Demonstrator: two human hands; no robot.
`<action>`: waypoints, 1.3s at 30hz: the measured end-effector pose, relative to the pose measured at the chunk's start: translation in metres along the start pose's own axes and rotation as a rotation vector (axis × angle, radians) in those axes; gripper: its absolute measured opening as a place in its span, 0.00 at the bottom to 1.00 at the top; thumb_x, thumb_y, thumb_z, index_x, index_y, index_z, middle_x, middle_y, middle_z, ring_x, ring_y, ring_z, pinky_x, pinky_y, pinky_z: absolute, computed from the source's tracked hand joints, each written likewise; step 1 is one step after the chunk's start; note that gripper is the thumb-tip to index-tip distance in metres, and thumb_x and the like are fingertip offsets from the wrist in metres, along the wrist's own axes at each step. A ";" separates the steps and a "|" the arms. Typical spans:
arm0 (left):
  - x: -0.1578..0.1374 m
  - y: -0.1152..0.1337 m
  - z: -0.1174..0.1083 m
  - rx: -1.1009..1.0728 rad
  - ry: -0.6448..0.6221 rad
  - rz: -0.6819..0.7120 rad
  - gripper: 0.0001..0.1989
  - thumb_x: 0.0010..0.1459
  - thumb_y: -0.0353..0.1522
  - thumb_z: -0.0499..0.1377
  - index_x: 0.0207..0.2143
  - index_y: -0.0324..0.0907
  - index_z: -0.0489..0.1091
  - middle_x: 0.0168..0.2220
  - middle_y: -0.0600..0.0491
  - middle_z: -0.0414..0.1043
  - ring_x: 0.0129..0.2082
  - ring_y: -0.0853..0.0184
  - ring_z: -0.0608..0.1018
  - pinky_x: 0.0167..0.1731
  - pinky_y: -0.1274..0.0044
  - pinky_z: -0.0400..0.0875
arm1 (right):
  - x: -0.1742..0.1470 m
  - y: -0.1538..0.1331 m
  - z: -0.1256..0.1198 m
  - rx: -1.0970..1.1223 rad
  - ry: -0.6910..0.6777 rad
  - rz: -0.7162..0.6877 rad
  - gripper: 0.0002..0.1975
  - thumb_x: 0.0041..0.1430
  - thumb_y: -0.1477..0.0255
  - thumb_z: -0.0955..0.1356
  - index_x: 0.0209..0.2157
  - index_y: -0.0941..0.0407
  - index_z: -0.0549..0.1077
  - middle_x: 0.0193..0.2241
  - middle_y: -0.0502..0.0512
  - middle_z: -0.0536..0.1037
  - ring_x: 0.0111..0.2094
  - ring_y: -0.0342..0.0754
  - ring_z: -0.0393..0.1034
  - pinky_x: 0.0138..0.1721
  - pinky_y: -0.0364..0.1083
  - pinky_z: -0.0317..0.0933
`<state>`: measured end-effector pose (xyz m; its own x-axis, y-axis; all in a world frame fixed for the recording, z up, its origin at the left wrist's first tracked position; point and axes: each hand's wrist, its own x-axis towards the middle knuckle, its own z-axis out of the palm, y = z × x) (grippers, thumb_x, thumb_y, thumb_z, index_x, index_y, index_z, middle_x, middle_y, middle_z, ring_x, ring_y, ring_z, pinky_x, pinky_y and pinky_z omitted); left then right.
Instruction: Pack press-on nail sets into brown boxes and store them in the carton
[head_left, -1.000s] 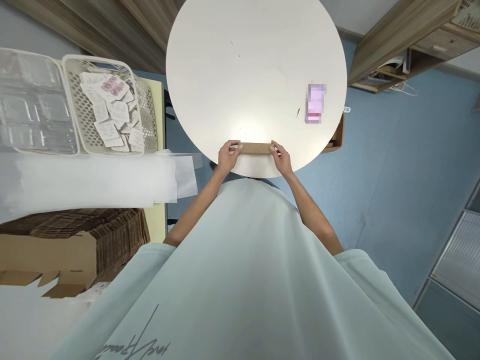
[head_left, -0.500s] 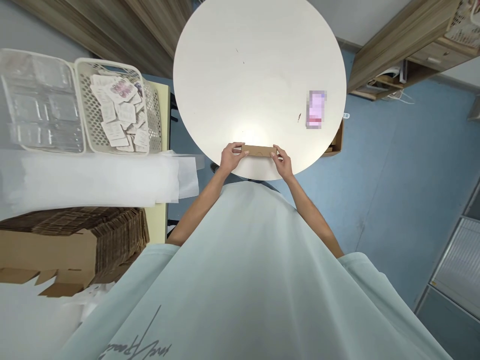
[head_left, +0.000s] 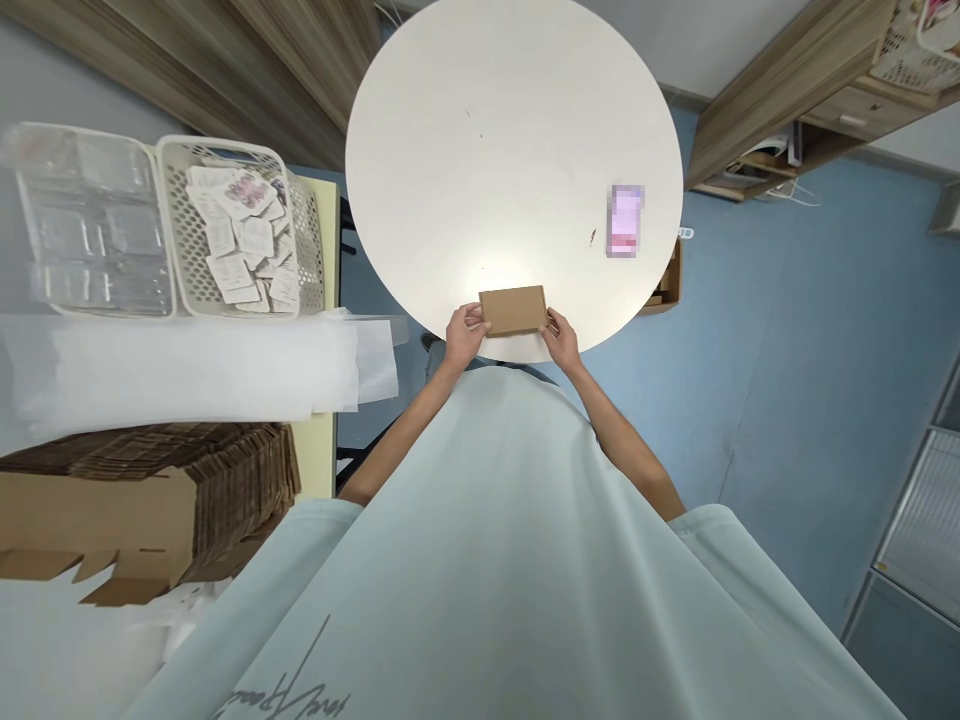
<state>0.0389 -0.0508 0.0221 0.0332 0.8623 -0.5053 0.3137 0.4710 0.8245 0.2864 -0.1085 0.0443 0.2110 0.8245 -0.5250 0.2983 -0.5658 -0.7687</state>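
Note:
A small brown cardboard box (head_left: 514, 311), closed, is held between my two hands at the near edge of the round white table (head_left: 510, 130). My left hand (head_left: 466, 330) grips its left end, with the thumb at the near corner. On the opposite end, my right hand (head_left: 559, 338) pinches the box between thumb and fingers. A broad flat face of the box is turned up toward me. What is inside it is hidden.
A blurred pinkish phone-like item (head_left: 624, 222) lies on the table's right side. Leftward are a basket of white packets (head_left: 240, 235), a clear plastic tray bin (head_left: 94, 220), a stack of white sheets (head_left: 202, 367) and flattened cardboard boxes (head_left: 97, 510). An open carton (head_left: 664, 285) stands below the table.
The box has been tilted, so its broad face now shows instead of the narrow side with a notch. Both hands have shifted slightly nearer to me, keeping their hold on its ends.

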 end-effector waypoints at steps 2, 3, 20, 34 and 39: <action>-0.001 -0.011 0.003 -0.014 0.022 -0.052 0.28 0.60 0.27 0.70 0.63 0.43 0.75 0.64 0.40 0.78 0.60 0.53 0.85 0.65 0.58 0.81 | -0.001 0.009 0.002 0.038 -0.009 0.038 0.43 0.71 0.42 0.71 0.73 0.58 0.73 0.73 0.72 0.75 0.72 0.60 0.74 0.74 0.59 0.70; -0.001 -0.015 0.004 -0.013 0.029 -0.079 0.30 0.59 0.27 0.70 0.64 0.42 0.75 0.65 0.38 0.77 0.60 0.52 0.85 0.66 0.58 0.81 | -0.001 0.013 0.003 0.051 0.002 0.052 0.41 0.69 0.43 0.73 0.70 0.58 0.76 0.71 0.72 0.77 0.69 0.61 0.76 0.73 0.60 0.71; -0.052 0.012 0.013 -0.359 0.047 -0.126 0.35 0.45 0.49 0.82 0.50 0.43 0.78 0.59 0.38 0.84 0.63 0.46 0.84 0.66 0.52 0.79 | -0.006 0.007 -0.034 0.569 -0.004 0.136 0.41 0.48 0.47 0.86 0.59 0.56 0.87 0.55 0.59 0.90 0.58 0.58 0.85 0.68 0.61 0.77; -0.116 0.078 0.045 -0.399 0.087 -0.052 0.33 0.46 0.47 0.83 0.50 0.43 0.81 0.56 0.41 0.86 0.56 0.50 0.87 0.65 0.52 0.80 | -0.051 0.000 -0.097 0.710 -0.013 0.165 0.31 0.46 0.57 0.89 0.48 0.53 0.83 0.43 0.55 0.91 0.47 0.55 0.90 0.67 0.58 0.80; -0.151 0.070 0.084 -0.480 0.125 -0.020 0.34 0.43 0.48 0.84 0.48 0.42 0.80 0.52 0.42 0.86 0.55 0.50 0.87 0.63 0.52 0.82 | -0.082 0.021 -0.130 0.667 -0.025 0.143 0.32 0.44 0.56 0.89 0.47 0.52 0.81 0.41 0.53 0.91 0.45 0.53 0.90 0.65 0.55 0.81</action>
<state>0.1358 -0.1632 0.1347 -0.0917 0.8543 -0.5117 -0.1607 0.4944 0.8542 0.3962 -0.1883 0.1186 0.1816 0.7464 -0.6402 -0.3702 -0.5512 -0.7477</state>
